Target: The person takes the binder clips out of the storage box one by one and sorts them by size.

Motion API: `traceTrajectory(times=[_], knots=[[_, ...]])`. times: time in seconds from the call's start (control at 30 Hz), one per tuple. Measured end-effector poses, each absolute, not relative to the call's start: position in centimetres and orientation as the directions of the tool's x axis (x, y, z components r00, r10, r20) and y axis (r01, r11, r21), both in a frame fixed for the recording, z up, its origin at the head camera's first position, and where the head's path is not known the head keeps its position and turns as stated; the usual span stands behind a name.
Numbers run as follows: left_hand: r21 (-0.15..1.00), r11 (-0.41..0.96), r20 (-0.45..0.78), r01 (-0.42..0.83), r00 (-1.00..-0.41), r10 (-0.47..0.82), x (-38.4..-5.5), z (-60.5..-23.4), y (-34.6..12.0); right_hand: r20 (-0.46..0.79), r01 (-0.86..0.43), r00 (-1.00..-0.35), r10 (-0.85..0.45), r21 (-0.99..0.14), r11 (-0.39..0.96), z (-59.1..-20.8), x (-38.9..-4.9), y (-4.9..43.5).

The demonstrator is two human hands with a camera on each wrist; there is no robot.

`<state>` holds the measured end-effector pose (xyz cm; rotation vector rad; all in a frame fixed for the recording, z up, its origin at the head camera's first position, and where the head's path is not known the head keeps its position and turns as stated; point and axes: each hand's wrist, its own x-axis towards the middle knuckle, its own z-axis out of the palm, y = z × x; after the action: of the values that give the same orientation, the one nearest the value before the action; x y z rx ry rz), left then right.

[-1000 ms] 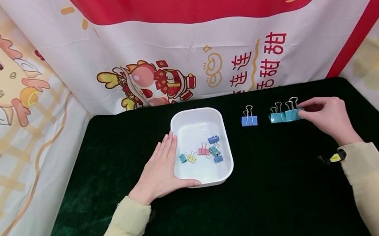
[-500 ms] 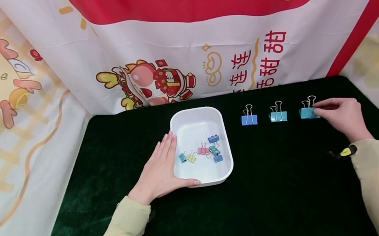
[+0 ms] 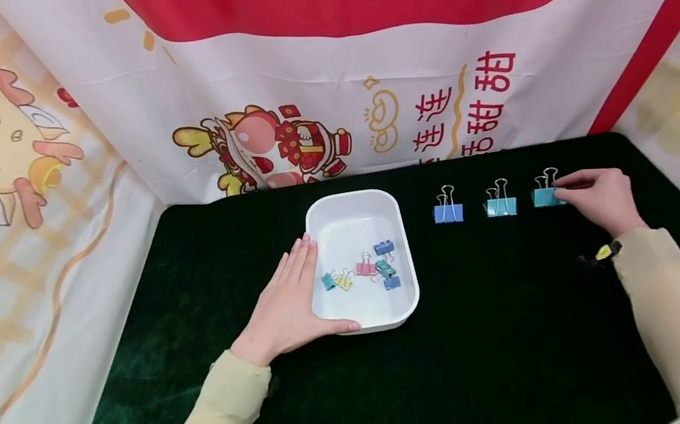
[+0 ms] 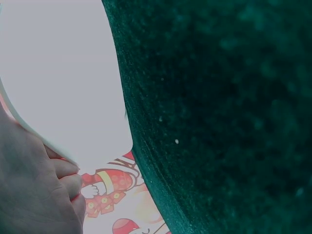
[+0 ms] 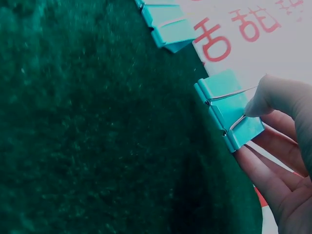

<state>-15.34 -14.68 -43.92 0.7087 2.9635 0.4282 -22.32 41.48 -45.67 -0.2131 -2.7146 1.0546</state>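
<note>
My right hand point(image 3: 600, 198) pinches a teal binder clip point(image 3: 543, 197) at the right end of a spaced row. In the right wrist view, the thumb lies at the wire handles of that binder clip point(image 5: 229, 109), with fingers behind and under it. To its left stand another teal binder clip point(image 3: 500, 207) and a blue one point(image 3: 448, 213), handles up. My left hand point(image 3: 281, 304) rests with straight fingers along the left side of a white tray point(image 3: 367, 318), its thumb at the front rim. In the left wrist view, the tray's outer wall point(image 4: 63, 73) fills the upper left.
Inside the tray lie several small binder clips, including a pink one point(image 3: 365, 268), a yellow one point(image 3: 343, 281) and a blue one point(image 3: 384, 247). Dark green cloth point(image 3: 372, 402) covers the table. A printed fabric backdrop point(image 3: 302, 68) rises behind its far edge.
The right-end teal clip went rightward out of contact with the middle clip, then slightly back left, in my right hand. My left hand and the tray stay put.
</note>
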Motion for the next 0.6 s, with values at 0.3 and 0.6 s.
traceTrajectory(times=[0.3,0.6], knots=[[0.286,0.856,-0.003,0.431,-0.893,0.451,-15.3,-43.8,-14.6,0.153,0.064,-0.964,0.218,-0.663,0.746,-46.7,-23.1,41.3],[0.291,0.85,0.009,0.439,-0.89,0.456,-15.3,-43.8,-14.7,0.124,0.056,-0.973,0.196,-0.695,0.717,-46.6,-22.8,41.3]])
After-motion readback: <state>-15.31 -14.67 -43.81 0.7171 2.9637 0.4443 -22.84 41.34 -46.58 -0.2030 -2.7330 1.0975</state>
